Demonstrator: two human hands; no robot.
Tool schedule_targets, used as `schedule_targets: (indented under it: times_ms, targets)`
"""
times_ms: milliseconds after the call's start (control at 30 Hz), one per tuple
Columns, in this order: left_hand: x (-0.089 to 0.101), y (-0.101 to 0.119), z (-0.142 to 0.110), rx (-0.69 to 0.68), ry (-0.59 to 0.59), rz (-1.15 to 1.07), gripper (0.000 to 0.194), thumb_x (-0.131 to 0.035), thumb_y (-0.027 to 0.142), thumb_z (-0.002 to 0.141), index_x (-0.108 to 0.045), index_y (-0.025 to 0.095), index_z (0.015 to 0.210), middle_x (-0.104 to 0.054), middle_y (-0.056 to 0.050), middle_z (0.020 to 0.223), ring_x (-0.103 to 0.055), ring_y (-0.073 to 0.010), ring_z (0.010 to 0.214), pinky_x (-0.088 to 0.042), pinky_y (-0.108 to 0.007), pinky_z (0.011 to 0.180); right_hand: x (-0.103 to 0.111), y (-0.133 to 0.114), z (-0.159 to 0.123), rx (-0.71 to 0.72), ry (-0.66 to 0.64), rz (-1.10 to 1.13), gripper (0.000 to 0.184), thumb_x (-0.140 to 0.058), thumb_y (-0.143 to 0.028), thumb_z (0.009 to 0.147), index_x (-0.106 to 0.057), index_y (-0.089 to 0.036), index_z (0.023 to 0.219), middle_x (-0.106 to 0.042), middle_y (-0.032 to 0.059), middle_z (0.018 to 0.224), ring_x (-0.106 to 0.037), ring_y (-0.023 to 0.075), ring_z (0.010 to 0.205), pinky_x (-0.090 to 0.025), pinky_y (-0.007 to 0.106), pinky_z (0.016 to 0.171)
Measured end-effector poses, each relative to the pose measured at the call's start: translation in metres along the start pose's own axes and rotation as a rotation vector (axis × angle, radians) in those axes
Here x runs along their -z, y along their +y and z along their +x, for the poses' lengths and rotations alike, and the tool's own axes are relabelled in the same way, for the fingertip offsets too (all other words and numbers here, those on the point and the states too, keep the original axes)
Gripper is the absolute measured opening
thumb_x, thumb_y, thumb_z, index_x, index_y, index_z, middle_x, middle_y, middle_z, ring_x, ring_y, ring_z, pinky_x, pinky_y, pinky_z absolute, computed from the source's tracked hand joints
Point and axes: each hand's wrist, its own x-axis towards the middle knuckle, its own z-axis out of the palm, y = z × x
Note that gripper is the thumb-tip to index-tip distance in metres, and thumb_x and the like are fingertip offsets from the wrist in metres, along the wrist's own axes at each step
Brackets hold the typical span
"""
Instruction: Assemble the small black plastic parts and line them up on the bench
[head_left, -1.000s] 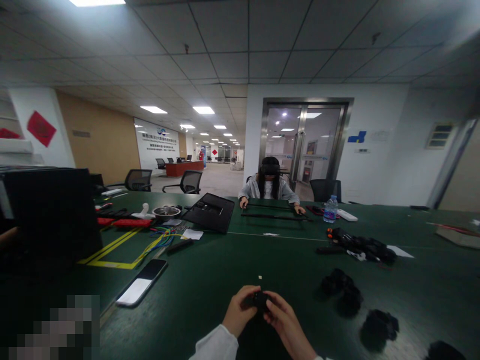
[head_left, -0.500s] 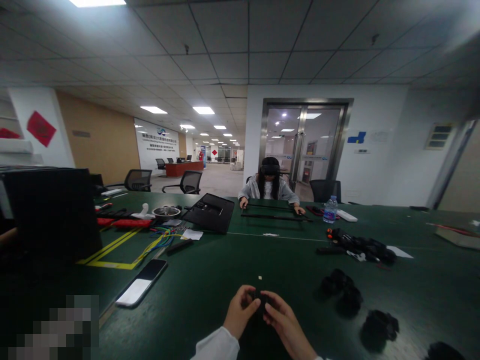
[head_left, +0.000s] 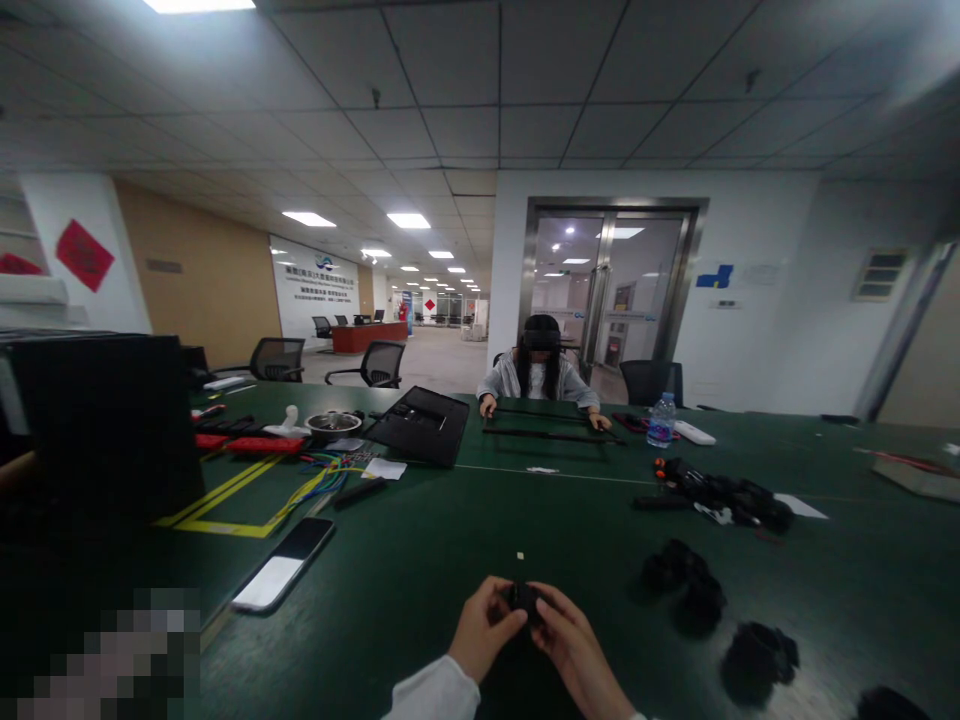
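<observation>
My left hand [head_left: 480,630] and my right hand [head_left: 571,645] meet low over the green table [head_left: 420,560], near its front edge. Between their fingertips sits a small black object [head_left: 523,598], pinched from both sides. The fingers of both hands curl round it, so its shape is mostly hidden. A white sleeve [head_left: 435,692] covers my left forearm. Several more small black bundles [head_left: 686,580] lie on the table to the right of my hands.
A phone [head_left: 283,565] lies to the left, beside yellow tape lines [head_left: 225,500]. A black box [head_left: 97,420] stands at far left. Across the table a person [head_left: 538,372] handles long black rods [head_left: 551,432]. A water bottle [head_left: 661,420], a black tray [head_left: 420,425] and cables [head_left: 720,492] lie beyond.
My fingers have shifted slightly around the small black object, with the thumbs closing in on it. Nothing else on the table has moved.
</observation>
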Motion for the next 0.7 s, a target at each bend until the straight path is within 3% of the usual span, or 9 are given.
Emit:
schedule_targets:
  times_ms: [200,367,467,567,700]
  targets:
    - [-0.001,0.003,-0.002,0.029,0.078,0.176,0.033,-0.055,0.047,0.067,-0.042,0.017,0.063,-0.044,0.006,0.052,-0.043,-0.0095,0.050,-0.032,-0.020,0.048,-0.004,-0.006,-0.005,0.001,-0.038,-0.081,0.031,-0.068,-0.030,0.058,-0.062,-0.018,0.086,-0.061,0.0018,0.075,-0.052,0.0093,0.055,-0.040,0.023,0.052]
    - [0.000,0.010,-0.006,-0.053,0.159,0.373,0.035,-0.046,0.046,0.075,-0.046,0.016,0.056,-0.044,0.004,0.054,-0.043,-0.0113,0.054,-0.034,-0.021,0.052,-0.004,-0.004,-0.004,0.004,-0.033,-0.085,0.028,-0.067,-0.030,0.060,-0.063,-0.019,0.084,-0.060,0.0004,0.070,-0.050,0.0084,0.051,-0.039,0.022,0.049]
    - [0.000,0.016,-0.010,-0.150,0.148,0.321,0.024,-0.051,0.039,0.073,-0.054,0.016,0.077,-0.054,-0.002,0.072,-0.051,-0.0158,0.068,-0.039,-0.024,0.058,-0.003,-0.003,-0.002,-0.001,0.013,-0.030,0.027,-0.068,-0.029,0.058,-0.063,-0.019,0.082,-0.061,0.0000,0.069,-0.050,0.0081,0.051,-0.039,0.021,0.049]
    - [0.000,0.021,-0.013,-0.255,0.082,0.263,0.038,-0.056,0.031,0.069,-0.049,0.018,0.104,-0.053,-0.009,0.100,-0.052,-0.0218,0.087,-0.044,-0.026,0.061,-0.002,-0.002,0.000,-0.006,0.035,0.008,0.025,-0.069,-0.028,0.057,-0.064,-0.019,0.080,-0.062,0.0005,0.070,-0.051,0.0077,0.052,-0.039,0.020,0.049]
    - [0.001,0.022,-0.013,-0.309,0.037,0.256,0.037,-0.054,0.018,0.068,-0.052,0.020,0.105,-0.050,-0.009,0.109,-0.049,-0.0228,0.097,-0.046,-0.029,0.070,0.001,0.001,0.001,0.014,0.032,0.033,0.024,-0.067,-0.028,0.060,-0.064,-0.019,0.081,-0.063,0.0009,0.072,-0.051,0.0082,0.052,-0.039,0.021,0.049]
